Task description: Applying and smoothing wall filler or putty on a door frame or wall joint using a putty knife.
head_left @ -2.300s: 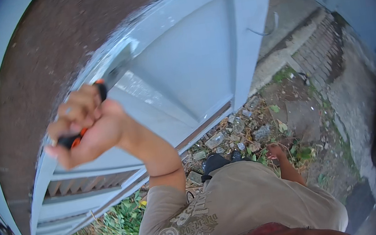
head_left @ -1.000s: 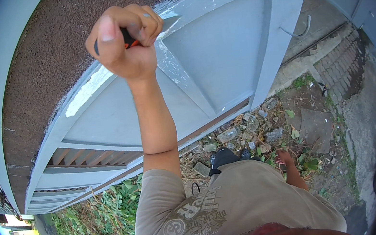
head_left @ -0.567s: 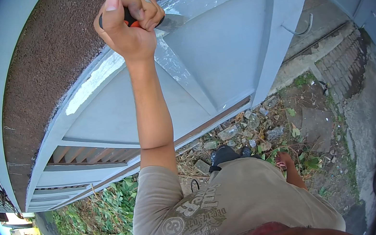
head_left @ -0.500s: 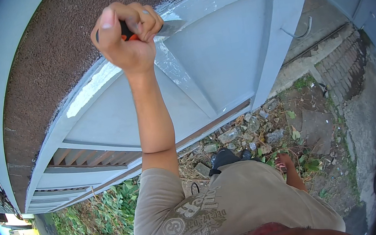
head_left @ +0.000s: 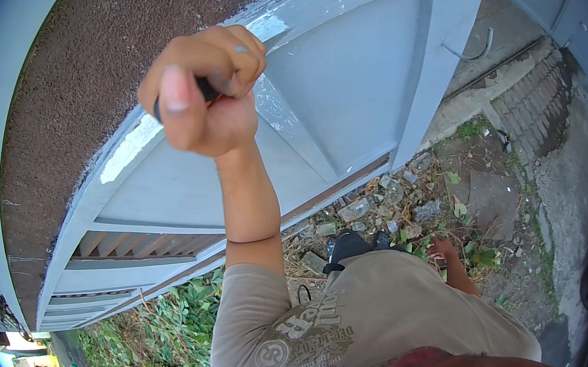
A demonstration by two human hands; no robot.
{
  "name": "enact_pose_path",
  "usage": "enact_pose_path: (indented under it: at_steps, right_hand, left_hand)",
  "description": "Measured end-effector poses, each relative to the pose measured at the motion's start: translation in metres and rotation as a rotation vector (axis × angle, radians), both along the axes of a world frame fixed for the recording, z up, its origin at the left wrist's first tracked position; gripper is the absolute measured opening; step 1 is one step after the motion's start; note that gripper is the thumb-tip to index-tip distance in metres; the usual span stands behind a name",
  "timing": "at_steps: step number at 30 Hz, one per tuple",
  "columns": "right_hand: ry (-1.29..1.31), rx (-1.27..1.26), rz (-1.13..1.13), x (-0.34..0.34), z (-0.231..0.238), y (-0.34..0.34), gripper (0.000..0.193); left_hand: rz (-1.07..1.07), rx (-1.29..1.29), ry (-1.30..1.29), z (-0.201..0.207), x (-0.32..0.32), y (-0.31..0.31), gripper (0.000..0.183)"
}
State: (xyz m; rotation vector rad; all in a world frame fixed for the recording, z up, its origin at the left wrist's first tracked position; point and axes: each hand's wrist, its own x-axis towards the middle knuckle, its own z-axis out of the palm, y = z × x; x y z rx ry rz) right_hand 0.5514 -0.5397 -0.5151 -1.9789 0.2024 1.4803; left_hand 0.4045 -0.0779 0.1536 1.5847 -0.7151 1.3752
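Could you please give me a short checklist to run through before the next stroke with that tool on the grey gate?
1. Grip on the tool handle: ok, the left hand is fisted around it.
2. Working end of the tool: cannot tell, the fist hides it.
3. Contact with the gate's top rail: cannot tell, the hand covers that spot.
4. Right hand: ok, down by the person's side, away from the gate and holding nothing that shows.
5. Footing: not ok, rubble and weeds lie around the dark shoe.
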Motion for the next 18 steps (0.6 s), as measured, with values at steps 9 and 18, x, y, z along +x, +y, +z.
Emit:
enact_pose_path:
  at_steps: [9,18]
  right_hand:
    - [-0.723,0.614,0.020,0.029,0.130,0.124,0.037]
    - [-1.134,1.176,0.834,-0.041,0.477,0.241,0.062]
  left_hand:
    - [0.229,-0.084,0.599,-0.124,0.024,-0.056,0.050]
    - [0.430,-0.050,0.544,-0.199,-0.004,-0.099,0.033]
